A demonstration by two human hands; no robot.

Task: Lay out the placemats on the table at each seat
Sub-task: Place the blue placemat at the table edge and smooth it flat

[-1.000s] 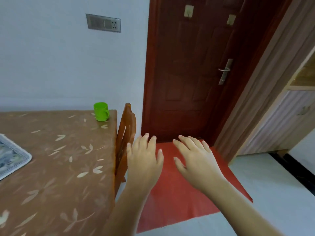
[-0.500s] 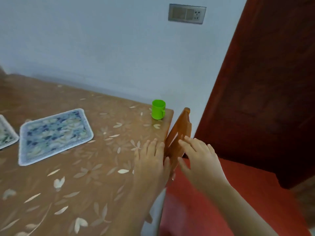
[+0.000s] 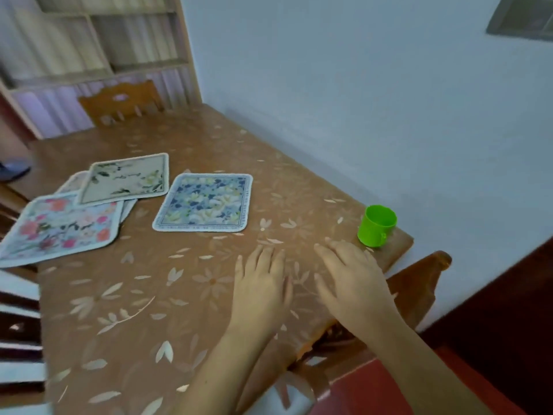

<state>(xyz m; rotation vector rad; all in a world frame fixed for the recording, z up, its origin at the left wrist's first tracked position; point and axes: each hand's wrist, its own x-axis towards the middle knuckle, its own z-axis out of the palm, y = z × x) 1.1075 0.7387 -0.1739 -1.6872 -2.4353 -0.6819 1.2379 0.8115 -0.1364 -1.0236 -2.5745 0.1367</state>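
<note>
Since a moment ago the view has swung onto the table [image 3: 134, 324]; I see left grip [image 3: 260, 292] and right grip [image 3: 353, 289] spread, empty, near the cup [image 3: 376, 226], blue placemat [image 3: 203, 203] and overlapping placemats [image 3: 59, 226] lying farther left.

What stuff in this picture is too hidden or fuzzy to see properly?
All in the head view:
- The bottom placemat is mostly covered by the cream placemat, so its pattern cannot be told.
- The writing on the cream placemat is too blurred to read.
- The pink floral placemat has a corner cut off by the left edge.
- The blue object is cut off by the left edge and unidentifiable.
- The wall plate is cut off by the right edge.
</note>
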